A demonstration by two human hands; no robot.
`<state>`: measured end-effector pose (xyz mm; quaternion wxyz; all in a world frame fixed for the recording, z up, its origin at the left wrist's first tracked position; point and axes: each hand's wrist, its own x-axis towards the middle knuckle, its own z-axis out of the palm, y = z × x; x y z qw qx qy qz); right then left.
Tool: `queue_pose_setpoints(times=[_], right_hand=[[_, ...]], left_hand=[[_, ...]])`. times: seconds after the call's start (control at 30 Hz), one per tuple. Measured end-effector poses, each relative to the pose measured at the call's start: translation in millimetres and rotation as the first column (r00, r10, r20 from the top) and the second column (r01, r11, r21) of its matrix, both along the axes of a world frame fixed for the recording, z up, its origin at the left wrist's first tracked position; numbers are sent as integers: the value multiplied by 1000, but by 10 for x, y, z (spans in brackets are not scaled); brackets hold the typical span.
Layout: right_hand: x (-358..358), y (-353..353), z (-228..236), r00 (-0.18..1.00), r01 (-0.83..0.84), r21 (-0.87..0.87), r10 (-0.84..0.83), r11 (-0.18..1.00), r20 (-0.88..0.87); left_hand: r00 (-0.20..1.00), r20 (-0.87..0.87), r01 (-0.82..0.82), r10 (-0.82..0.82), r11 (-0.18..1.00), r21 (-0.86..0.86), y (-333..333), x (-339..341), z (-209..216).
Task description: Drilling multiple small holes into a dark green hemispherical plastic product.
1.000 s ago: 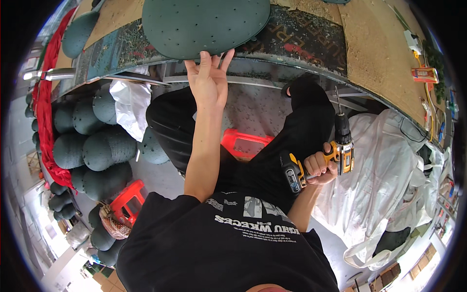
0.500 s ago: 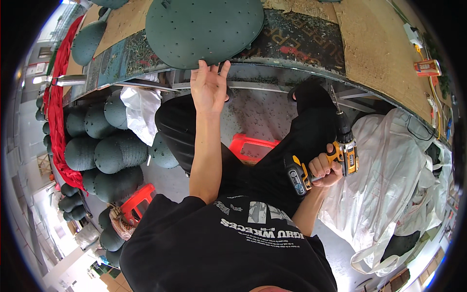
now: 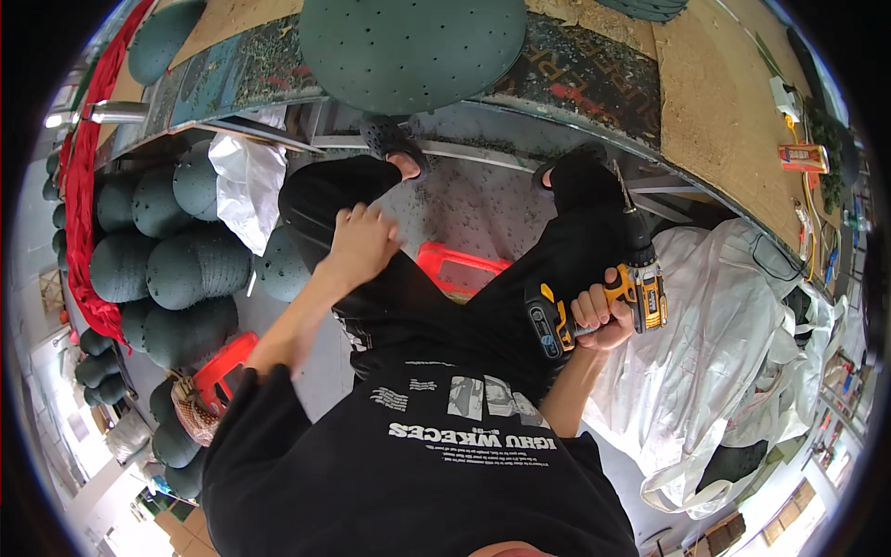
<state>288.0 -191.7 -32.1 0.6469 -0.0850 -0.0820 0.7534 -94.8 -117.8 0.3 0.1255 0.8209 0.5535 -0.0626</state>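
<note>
Gripping a yellow-and-black drill [image 3: 640, 286], the right hand [image 3: 601, 314] has its fingers wrapped around it. I can't tell whether the left hand [image 3: 364, 245], over the left leg [image 3: 316, 204], has clenched fingers. A dark-dotted green disc [image 3: 413, 54] overhangs the near edge of the surface [image 3: 599, 91].

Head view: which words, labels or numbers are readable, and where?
I won't copy wording, only say where it stands.
Black T-shirt: large white lettering; finer lines too small.
Cordless drill: label too small to read.
Dark tabletop panel: large, worn brown lettering.
Red-orange container: unreadable.
</note>
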Motion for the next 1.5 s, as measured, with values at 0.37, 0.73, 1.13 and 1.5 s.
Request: queue_pose_setpoints(times=[0.37,0.73,1.13,1.5], right_hand=[[-76,72,29,998,-57,-17,57,998,16],[-122,105,54,995,-76,-43,78,996,56],[-78,93,31,996,-70,-43,72,997,45],[-35,98,8,999,-49,-7,49,999,-11]], left_hand=[[982,-97,158,-163,986,-58,-1038,-309,91],[977,-180,77,-112,978,-194,-983,-369,-40],[975,-101,196,-196,981,-12,-825,-333,-112],[975,45,221,-219,975,-31,-1016,-341,14]])
